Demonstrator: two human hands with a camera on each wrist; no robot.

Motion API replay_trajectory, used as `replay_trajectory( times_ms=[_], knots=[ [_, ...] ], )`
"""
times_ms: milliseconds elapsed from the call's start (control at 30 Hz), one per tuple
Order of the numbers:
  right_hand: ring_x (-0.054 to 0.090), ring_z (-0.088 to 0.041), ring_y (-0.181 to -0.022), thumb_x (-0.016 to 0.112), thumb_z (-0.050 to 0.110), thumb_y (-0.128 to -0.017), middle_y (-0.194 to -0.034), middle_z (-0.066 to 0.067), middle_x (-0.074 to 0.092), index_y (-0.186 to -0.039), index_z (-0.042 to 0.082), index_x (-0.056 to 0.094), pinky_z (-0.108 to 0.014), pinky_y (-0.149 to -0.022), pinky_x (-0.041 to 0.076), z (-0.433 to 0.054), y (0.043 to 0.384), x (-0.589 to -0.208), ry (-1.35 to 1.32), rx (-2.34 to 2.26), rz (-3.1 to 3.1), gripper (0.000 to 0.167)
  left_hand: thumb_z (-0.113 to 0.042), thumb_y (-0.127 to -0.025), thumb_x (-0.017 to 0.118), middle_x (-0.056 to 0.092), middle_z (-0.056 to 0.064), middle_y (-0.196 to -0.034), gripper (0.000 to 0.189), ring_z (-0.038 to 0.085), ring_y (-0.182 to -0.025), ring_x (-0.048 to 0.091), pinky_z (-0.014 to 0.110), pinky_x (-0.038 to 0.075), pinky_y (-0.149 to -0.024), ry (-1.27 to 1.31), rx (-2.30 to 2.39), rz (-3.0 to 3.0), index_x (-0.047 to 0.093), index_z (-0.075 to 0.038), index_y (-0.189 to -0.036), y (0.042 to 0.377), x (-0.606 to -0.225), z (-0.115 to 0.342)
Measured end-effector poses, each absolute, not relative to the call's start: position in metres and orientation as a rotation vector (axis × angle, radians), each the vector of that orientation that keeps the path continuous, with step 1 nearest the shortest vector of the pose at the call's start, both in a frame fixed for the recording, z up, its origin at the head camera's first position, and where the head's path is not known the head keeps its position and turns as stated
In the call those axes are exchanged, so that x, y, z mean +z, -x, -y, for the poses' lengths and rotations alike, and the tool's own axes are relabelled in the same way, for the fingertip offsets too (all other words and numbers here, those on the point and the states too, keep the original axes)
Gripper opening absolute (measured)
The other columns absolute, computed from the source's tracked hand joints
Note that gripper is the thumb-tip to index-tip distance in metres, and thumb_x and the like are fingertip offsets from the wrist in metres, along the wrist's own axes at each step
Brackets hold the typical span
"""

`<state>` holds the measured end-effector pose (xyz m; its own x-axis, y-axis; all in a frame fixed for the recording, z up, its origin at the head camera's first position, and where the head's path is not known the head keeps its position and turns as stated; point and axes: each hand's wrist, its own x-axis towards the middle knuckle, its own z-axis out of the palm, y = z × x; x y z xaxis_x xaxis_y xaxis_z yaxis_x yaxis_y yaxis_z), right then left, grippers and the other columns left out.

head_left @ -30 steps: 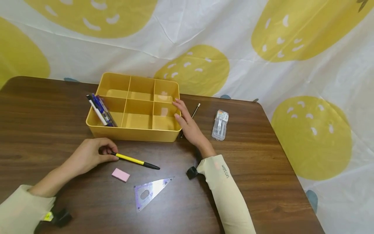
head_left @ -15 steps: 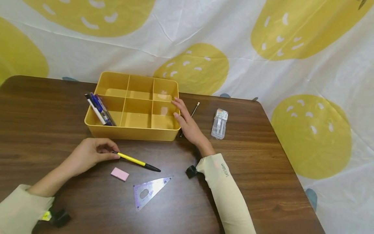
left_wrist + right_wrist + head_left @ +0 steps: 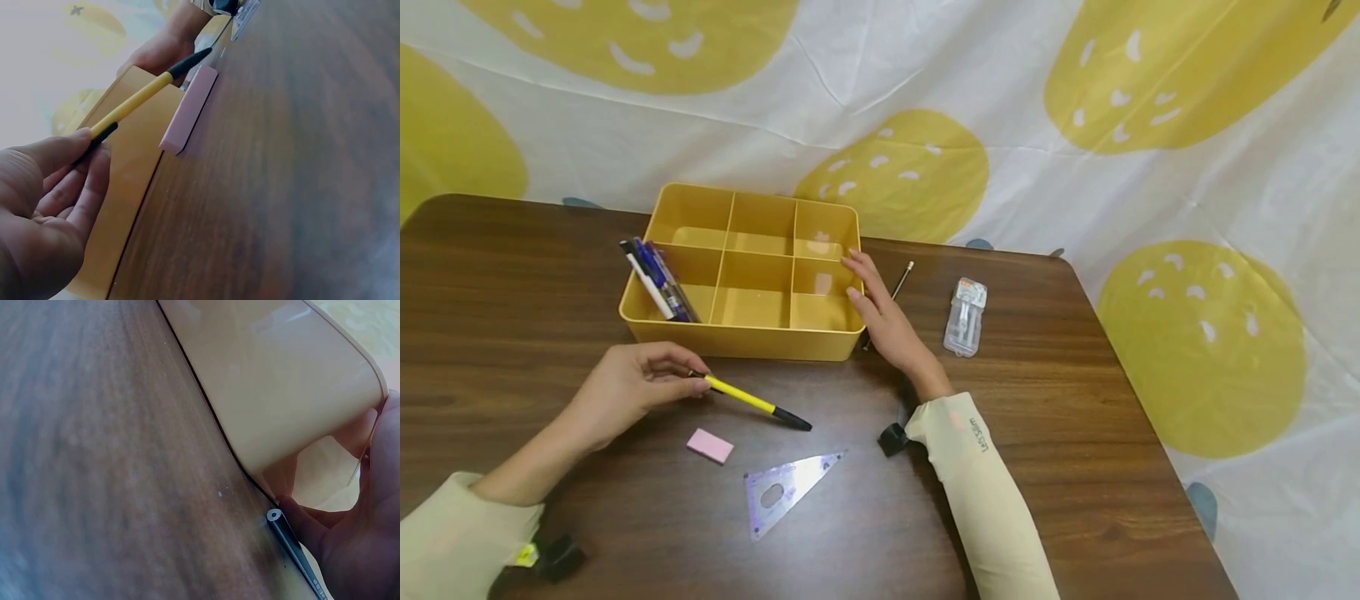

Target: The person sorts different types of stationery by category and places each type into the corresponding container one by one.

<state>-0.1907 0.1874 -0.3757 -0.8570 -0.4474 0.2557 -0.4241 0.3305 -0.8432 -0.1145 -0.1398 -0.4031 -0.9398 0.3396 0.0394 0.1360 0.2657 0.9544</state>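
My left hand (image 3: 632, 387) pinches a yellow-and-black ballpoint pen (image 3: 745, 396) near its clip end. The pen (image 3: 131, 103) tilts above the table, black tip pointing right. My right hand (image 3: 887, 325) holds the right wall of a yellow six-compartment organizer box (image 3: 745, 343), thumb and forefinger at the rim; the other fingers are partly hidden. In the right wrist view, fingers of the right hand (image 3: 356, 544) touch the outside of the box (image 3: 269, 381), beside a black pencil (image 3: 294, 547). Several pens (image 3: 658, 279) lean in the box's front left compartment.
A pink eraser (image 3: 710, 446) and a clear set square (image 3: 786, 487) lie in front of the box. The black pencil (image 3: 901, 282) lies along its right side. Farther right is a clear plastic case (image 3: 965, 321). A patterned curtain (image 3: 1000, 183) hangs behind the table.
My left hand has lifted slightly and shifted toward the box, raising the pen off the table. The right hand and the box have stayed in place.
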Motion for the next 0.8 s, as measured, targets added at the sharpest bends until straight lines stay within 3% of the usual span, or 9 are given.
replay_trajectory(
  times_ms=[167, 800],
  knots=[
    [0.007, -0.020, -0.144, 0.036, 0.007, -0.104, -0.157, -0.017, 0.011, -0.146, -0.003, 0.028, -0.046, -0.111, 0.020, -0.187, 0.191, -0.376, 0.835, -1.609, -2.535, 0.044, -0.015, -0.084, 0.076, 0.071, 0.004, -0.085, 0.024, 0.009, -0.073, 0.065, 0.022, 0.050, -0.057, -0.413, 1.787, -2.362, 0.068, 0.003, -0.098, 0.114, -0.399, 0.140],
    [0.006, -0.023, -0.144, 0.035, 0.008, -0.104, -0.157, -0.019, 0.009, -0.147, -0.004, 0.026, -0.050, -0.111, 0.017, -0.186, 0.190, -0.374, 0.823, -1.622, -2.513, 0.045, -0.004, -0.082, 0.075, 0.071, -0.002, -0.084, 0.019, 0.007, -0.074, 0.066, 0.019, 0.051, -0.061, -0.413, 1.978, -2.349, 0.068, 0.005, -0.098, 0.116, -0.383, 0.143]
  ],
)
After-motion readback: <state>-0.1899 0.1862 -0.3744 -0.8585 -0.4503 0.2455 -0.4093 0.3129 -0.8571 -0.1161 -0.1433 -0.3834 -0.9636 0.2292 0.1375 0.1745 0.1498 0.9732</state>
